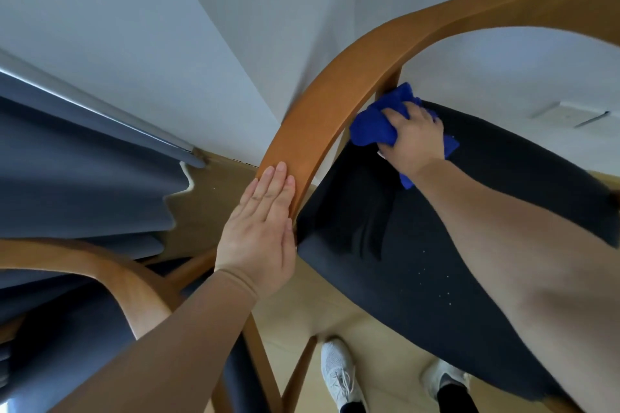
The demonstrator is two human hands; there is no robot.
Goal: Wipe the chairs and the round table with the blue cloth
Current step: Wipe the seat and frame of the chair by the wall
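Blue crumpled cloth (369, 131), clutched by right fingers (396, 113), could snag the brown wooden chair post (389, 80) beside it; left fingers (275, 184) flat, steadying.

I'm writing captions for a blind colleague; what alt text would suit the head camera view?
The right hand grips a bunched bright blue cloth against a dark fabric chair seat, while the left hand rests flat on the chair's curved brown wooden backrest. A second wooden chair and grey-blue curtains are at left; white shoes show below.
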